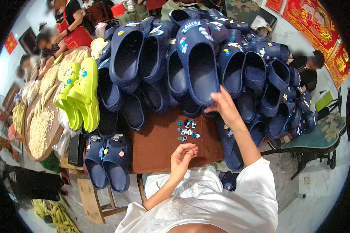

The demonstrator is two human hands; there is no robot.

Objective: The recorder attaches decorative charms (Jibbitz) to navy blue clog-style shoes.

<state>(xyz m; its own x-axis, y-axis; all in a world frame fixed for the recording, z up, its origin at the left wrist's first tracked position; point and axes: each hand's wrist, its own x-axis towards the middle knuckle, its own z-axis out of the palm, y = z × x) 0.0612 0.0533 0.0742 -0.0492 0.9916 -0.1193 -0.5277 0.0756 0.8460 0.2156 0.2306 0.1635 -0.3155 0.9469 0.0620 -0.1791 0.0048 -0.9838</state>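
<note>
My right hand [224,108] pinches the heel of a navy clog [204,83], which lies toe away from me on top of other clogs. Its toe carries a light-blue lettered charm and several small coloured ones. My left hand [182,157] rests palm up near the table's front edge, fingers curled in toward the thumb; whether anything is between them is hidden. Just beyond it, small blue, white and black shoe charms [187,131] lie in a cluster on the brown tabletop [155,145].
Navy clogs [126,58] are heaped across the back and right. Lime-green clogs [85,97] stand at left, with a navy pair [114,165] at the front-left corner. Further left, people sit around a round tray [54,143] of pale kernels. A green-backed chair [319,132] stands at right.
</note>
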